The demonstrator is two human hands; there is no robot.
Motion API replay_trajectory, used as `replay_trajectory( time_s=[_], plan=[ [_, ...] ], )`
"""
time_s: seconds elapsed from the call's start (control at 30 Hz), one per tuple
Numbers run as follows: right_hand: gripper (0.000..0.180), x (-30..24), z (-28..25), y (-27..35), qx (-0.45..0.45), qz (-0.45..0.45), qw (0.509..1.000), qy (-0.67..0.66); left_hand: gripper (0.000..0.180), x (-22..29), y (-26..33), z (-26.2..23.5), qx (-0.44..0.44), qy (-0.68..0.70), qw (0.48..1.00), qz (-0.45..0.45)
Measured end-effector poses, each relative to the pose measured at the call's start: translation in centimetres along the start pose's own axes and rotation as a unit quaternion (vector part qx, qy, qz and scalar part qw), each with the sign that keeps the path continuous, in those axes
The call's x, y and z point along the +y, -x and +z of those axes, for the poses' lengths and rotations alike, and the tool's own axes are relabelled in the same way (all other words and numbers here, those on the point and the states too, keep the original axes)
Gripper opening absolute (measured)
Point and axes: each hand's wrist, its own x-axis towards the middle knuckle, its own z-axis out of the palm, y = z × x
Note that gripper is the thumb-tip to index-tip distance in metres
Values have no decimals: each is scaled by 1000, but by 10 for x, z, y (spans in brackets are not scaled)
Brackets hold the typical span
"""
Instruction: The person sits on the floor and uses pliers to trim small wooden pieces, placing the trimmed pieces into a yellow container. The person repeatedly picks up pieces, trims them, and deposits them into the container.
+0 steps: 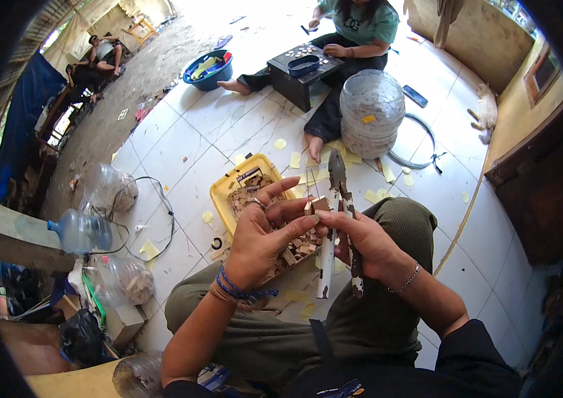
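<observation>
Tiled floor [182, 142] all round me, scattered w/ yellow scraps. Across from me another person sits at a black box [302, 74] w/ small bits on top; a big clear water jug [371, 111] stands just beside them, a blue basin [210, 69] further off to my left. Clear bags and a bottle [81, 231] lie at my left side.

Closer in: yellow tray [227, 187] full of small brown chips, resting by my knees, partly hidden behind my hands.

My right hand [361, 239] is clenched round the pliers [340, 219], handles pointing down toward my lap, nose pointing up and away. My left hand [265, 232] has its fingers [288, 207] pinched on one small chip [314, 204], index lifted free, holding it right against the pliers, over the tray.

Step in hand, as I judge it: lining the chip up to the pliers for a nip. Can't tell if the jaws are already on it; too small to see. Next move prob needs the chip held steady, fingertips kept off the cutting edge, and a firm squeeze w/ the right so the offcut drops in the tray, not on the floor.
</observation>
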Motion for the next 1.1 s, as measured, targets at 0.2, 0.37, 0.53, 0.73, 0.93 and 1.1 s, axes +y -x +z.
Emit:
replay_trajectory(
  time_s=[0.2,0.37,0.53,0.73,0.93,1.1],
  plan=[
    [37,1,-8,-3,-23,8,996,85,57,3,0,-4,-29,36,999,-20],
    [40,0,-12,0,-43,-8,978,204,49,11,3,-15,-80,-15,993,-82],
    [43,-4,-9,6,-40,-10,972,232,38,12,8,-16,-109,-7,991,-83],
    [46,-6,-10,7,-55,4,966,253,35,12,10,-12,-131,-58,987,-67],
    [52,-8,-15,11,-17,-43,975,216,36,10,10,-12,-108,-62,990,-66],
    [56,-10,-16,11,-4,-43,976,214,35,10,9,-12,-117,-47,989,-76]
  ],
)
